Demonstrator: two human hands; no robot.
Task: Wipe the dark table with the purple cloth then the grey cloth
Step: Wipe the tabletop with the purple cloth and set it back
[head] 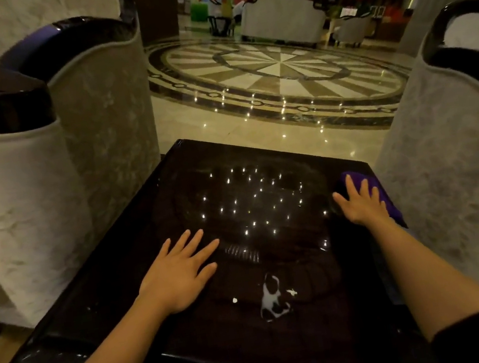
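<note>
On the dark table [137,260], the left hand [177,272] lies flat with fingers spread near the table's middle. The right hand [361,203] presses flat on the purple cloth [387,198] at the table's right edge.

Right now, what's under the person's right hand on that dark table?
A purple cloth lies under the right hand, near the right edge of the dark table. Its edges show beyond the fingers and beside the wrist. The hand covers the middle of the cloth.

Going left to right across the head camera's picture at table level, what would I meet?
Pale armchair → left hand flat on the dark table → right hand → purple cloth → another pale armchair.
</note>
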